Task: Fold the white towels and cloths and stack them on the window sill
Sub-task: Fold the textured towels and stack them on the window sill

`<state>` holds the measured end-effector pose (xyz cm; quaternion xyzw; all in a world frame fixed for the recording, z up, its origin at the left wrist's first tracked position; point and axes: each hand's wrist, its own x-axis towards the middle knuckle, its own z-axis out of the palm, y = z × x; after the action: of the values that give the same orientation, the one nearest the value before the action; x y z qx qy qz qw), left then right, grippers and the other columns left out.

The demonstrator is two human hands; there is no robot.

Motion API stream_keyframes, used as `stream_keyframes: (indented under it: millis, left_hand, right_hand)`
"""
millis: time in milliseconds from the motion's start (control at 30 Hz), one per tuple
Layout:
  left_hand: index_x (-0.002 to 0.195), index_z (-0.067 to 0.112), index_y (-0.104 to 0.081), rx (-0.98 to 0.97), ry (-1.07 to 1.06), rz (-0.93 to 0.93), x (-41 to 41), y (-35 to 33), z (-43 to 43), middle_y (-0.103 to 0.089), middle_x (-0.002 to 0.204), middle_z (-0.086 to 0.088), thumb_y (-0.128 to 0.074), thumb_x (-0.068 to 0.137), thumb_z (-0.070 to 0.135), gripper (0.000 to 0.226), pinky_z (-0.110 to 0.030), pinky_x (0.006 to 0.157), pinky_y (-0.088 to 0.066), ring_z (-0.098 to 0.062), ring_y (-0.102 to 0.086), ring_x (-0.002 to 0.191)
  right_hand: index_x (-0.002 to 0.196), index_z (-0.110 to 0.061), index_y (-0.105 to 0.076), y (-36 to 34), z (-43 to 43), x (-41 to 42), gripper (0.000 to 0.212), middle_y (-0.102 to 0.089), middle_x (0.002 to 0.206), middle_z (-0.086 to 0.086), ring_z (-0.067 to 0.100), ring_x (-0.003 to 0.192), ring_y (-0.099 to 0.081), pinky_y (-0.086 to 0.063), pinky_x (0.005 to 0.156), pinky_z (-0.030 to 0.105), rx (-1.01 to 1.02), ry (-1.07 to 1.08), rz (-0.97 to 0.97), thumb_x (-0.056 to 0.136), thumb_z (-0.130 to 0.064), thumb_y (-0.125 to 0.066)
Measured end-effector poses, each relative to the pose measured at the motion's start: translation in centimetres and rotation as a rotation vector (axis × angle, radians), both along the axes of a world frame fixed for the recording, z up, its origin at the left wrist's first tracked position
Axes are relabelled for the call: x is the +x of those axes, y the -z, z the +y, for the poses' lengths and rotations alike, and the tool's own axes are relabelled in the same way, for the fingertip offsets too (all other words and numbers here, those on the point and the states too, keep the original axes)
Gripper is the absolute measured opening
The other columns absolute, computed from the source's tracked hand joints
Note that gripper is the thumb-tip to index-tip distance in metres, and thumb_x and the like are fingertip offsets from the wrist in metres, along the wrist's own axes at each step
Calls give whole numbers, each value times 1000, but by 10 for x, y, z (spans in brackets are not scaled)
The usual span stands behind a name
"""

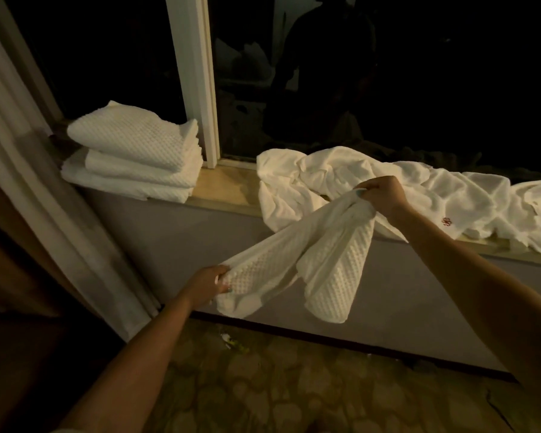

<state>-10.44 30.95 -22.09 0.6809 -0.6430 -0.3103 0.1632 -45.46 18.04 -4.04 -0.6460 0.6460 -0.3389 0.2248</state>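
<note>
Towel (pixel 325 270) — folded stack (pixel 135 157) left, crumpled heap (pixel 388 182) behind

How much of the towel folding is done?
Done: about three folded towels stacked on the window sill. In hand: the left hand and right hand grip one waffle towel, not yet folded. Left: the crumpled white cloth on the sill.

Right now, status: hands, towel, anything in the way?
Left hand grips waffle towel low, right hand grips it high. Towel unfolded, held off the window sill. Folded stack at left; crumpled cloths cover the sill's right.
</note>
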Motion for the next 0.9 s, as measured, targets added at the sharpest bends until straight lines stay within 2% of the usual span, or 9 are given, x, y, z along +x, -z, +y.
stream_keyframes:
  millis: [67, 133, 233, 300, 433, 467, 567, 700, 900]
  left_hand:
    - [135, 5, -52, 47, 39, -85, -1, -3, -1, -47, 141, -16, -64, 92, 27, 50, -32, 96, -39, -31, -50, 123]
    - [135, 6, -52, 72, 46, -106, -2, -5, -2, -41, 143, -16, -58, 95, 33, 49, -32, 98, -36, -31, -46, 125]
    - [124, 5, -61, 26, 48, -75, -3, -4, 2, -56, 120, -13, -62, 92, 30, 40, -28, 81, -41, -28, -57, 108]
    - [117, 7, -66, -12, 17, 45, -3, -3, 7, -65, 108, -7, -71, 86, 20, 35, -27, 78, -46, -23, -63, 99]
    - [88, 17, -70, -12, -54, 151, 1, -1, 11, -63, 78, 4, -75, 81, 12, 10, -12, 62, -41, -4, -57, 70]
    - [80, 17, -68, -2, -65, 165, 2, 0, 12, -61, 71, 6, -74, 82, 13, 7, -14, 60, -41, 1, -53, 63]
    - [58, 18, -52, -42, -186, 252, 9, 6, 15, -44, 53, 10, -71, 87, 17, 34, -26, 56, -33, -2, -39, 50]
    - [59, 18, -51, -92, -277, 315, 10, 1, 15, -41, 56, 3, -66, 90, 13, 35, -23, 53, -29, -11, -38, 56]
    - [77, 9, -62, 126, -229, 372, 10, -15, 26, -56, 62, -1, -72, 83, 4, 12, -14, 46, -43, -5, -53, 45]
  right_hand:
    - [104, -2, -73, 4, -3, 2, 24, -69, 108, 16, 20, 89, -56, -44, 75, 28, -13, 22, -19, 88, 3, -55]
    - [104, -2, -72, 4, -4, 3, 24, -69, 105, 16, 21, 88, -56, -46, 75, 29, -23, 54, -65, 88, 3, -55]
    - [105, -2, -72, 2, -5, 1, 24, -67, 103, 15, 23, 87, -56, -47, 75, 31, -14, 79, -138, 89, 3, -55]
    - [105, -2, -72, -1, -6, 0, 24, -67, 103, 16, 24, 87, -57, -48, 76, 31, -22, 75, -184, 88, 4, -55]
    - [104, -1, -72, -7, -9, -1, 24, -68, 103, 18, 24, 86, -57, -47, 75, 29, -56, 59, -189, 87, 5, -56]
    - [104, 0, -72, -7, -10, -2, 24, -68, 103, 18, 24, 86, -58, -47, 75, 28, -62, 56, -179, 87, 6, -56]
    - [105, 1, -71, -3, -11, -6, 23, -68, 105, 18, 25, 86, -58, -48, 77, 30, -54, 70, -179, 88, 5, -56]
    - [107, 2, -70, 7, -9, -18, 23, -65, 99, 15, 26, 87, -56, -49, 79, 33, 12, 103, -217, 87, 4, -58]
    - [108, 4, -69, 15, -6, -29, 24, -61, 96, 10, 26, 85, -55, -50, 73, 32, 45, 144, -238, 86, 4, -59]
